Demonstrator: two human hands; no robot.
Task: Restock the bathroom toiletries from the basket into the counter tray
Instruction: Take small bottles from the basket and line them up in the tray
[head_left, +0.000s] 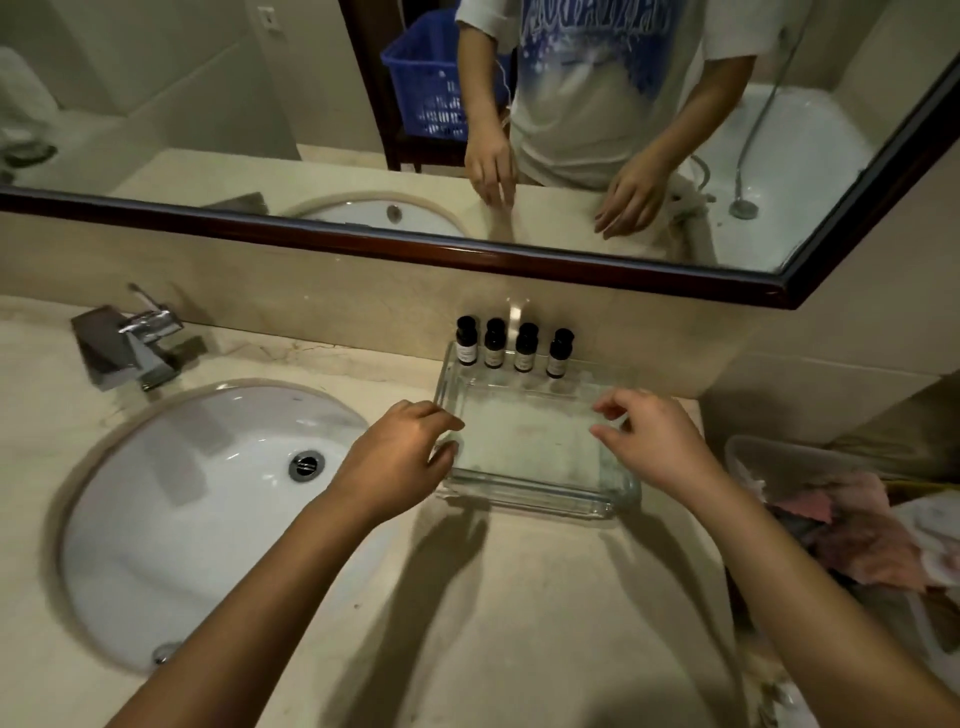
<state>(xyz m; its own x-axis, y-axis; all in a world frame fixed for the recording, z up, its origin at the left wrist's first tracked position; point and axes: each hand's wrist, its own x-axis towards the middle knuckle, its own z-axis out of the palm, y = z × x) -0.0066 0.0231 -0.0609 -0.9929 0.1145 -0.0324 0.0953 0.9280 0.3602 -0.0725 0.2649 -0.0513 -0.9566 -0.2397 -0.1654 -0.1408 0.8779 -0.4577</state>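
Note:
A clear glass tray (535, 499) lies on the marble counter to the right of the sink. Several small dark bottles (511, 345) with black caps stand in a row along its back edge. My left hand (400, 457) is at the tray's left rim, thumb and fingertips pinching the glass edge. Over the tray's right side my right hand (654, 441) hovers with fingers loosely curled and nothing in them; it hides the right rim. A blue plastic basket (431, 78) shows only as a reflection in the mirror, behind me.
A white oval sink (208, 493) with a chrome tap (140, 345) fills the counter's left. At the right edge sits a translucent bin (769, 462) with pink cloths (852, 530). A dark-framed mirror (363, 234) runs above the backsplash.

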